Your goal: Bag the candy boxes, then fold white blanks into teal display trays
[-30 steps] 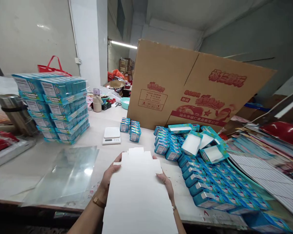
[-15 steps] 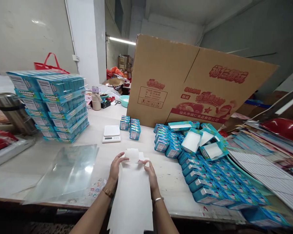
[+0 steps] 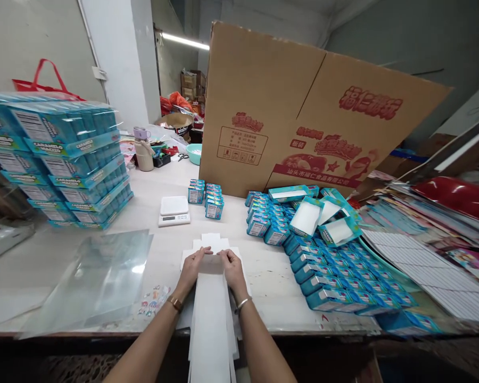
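Note:
A stack of flat white carton blanks (image 3: pixel 210 319) lies on the table in front of me and hangs over its near edge. My left hand (image 3: pixel 192 268) and my right hand (image 3: pixel 232 267) rest side by side on the far part of the stack. Their fingers are curled and pinch a flap of the top blank, folded up between them. Both wrists wear bracelets.
Many small blue boxes (image 3: pixel 331 276) cover the table to the right, with three open blue trays (image 3: pixel 306 217) among them. A big brown carton (image 3: pixel 303 117) stands behind. A white scale (image 3: pixel 174 210), clear plastic sheets (image 3: pixel 96 276) and wrapped blue packs (image 3: pixel 59 159) are to the left.
The white blanks, held up and wide before, now lie flat on the table. My hands have come together at the top flap. The view has tilted down and closer.

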Action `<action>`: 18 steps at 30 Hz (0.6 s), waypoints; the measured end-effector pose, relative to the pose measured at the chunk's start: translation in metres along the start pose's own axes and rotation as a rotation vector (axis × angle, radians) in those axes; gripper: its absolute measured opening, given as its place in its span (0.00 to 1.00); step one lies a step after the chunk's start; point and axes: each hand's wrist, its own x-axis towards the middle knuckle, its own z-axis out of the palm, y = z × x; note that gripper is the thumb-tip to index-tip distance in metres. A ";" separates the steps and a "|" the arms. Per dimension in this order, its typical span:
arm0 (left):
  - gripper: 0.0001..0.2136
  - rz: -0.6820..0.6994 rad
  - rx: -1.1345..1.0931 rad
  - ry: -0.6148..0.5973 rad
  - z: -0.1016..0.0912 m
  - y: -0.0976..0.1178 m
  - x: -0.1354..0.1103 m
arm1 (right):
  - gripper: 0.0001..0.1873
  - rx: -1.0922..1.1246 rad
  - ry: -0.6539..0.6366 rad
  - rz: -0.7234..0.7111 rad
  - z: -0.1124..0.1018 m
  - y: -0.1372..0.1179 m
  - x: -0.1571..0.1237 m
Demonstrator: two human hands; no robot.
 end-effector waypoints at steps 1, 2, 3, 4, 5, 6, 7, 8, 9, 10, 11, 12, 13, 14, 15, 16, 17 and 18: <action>0.23 -0.008 0.001 -0.020 -0.002 0.001 0.001 | 0.15 -0.032 -0.052 -0.004 -0.006 -0.001 0.006; 0.23 -0.012 -0.002 -0.037 -0.003 0.002 0.001 | 0.13 -0.088 -0.123 -0.009 -0.012 -0.004 0.011; 0.23 -0.016 -0.004 -0.050 -0.004 0.002 0.002 | 0.10 -0.164 -0.215 -0.017 -0.017 -0.006 0.017; 0.24 -0.020 -0.003 -0.054 -0.004 0.002 0.003 | 0.07 -0.255 -0.311 -0.031 -0.021 -0.009 0.021; 0.24 -0.022 0.000 -0.053 -0.004 0.001 0.003 | 0.04 -0.358 -0.393 -0.053 -0.024 -0.013 0.024; 0.24 -0.022 0.002 -0.048 -0.003 0.000 0.004 | 0.03 -0.467 -0.447 -0.079 -0.025 -0.016 0.025; 0.24 -0.022 0.001 -0.041 -0.002 -0.001 0.004 | 0.06 -0.576 -0.467 -0.109 -0.024 -0.020 0.025; 0.25 -0.023 -0.007 -0.036 -0.001 -0.002 0.004 | 0.10 -0.682 -0.457 -0.139 -0.022 -0.023 0.024; 0.25 -0.021 -0.019 -0.034 0.000 -0.004 0.004 | 0.15 -0.783 -0.439 -0.167 -0.019 -0.027 0.023; 0.25 -0.013 -0.029 -0.029 0.001 -0.006 0.004 | 0.20 -0.876 -0.427 -0.196 -0.014 -0.030 0.021; 0.26 -0.001 -0.027 -0.021 0.002 -0.008 0.004 | 0.23 -0.955 -0.431 -0.224 -0.009 -0.033 0.021; 0.25 0.012 -0.013 -0.003 0.002 -0.010 0.005 | 0.24 -1.012 -0.447 -0.251 -0.003 -0.035 0.021; 0.25 0.021 0.007 0.020 0.003 -0.012 0.005 | 0.23 -1.047 -0.473 -0.274 0.003 -0.037 0.022; 0.25 0.023 0.023 0.046 0.004 -0.014 0.006 | 0.20 -1.058 -0.502 -0.285 0.008 -0.038 0.024; 0.25 0.012 0.024 0.071 0.004 -0.017 0.006 | 0.16 -1.051 -0.526 -0.287 0.013 -0.039 0.027; 0.26 -0.010 0.006 0.090 0.004 -0.018 0.007 | 0.12 -1.034 -0.540 -0.278 0.017 -0.038 0.030; 0.27 -0.038 -0.025 0.099 0.004 -0.019 0.008 | 0.08 -1.015 -0.543 -0.262 0.019 -0.038 0.033; 0.29 -0.063 -0.055 0.101 0.004 -0.018 0.009 | 0.06 -0.999 -0.532 -0.245 0.021 -0.036 0.036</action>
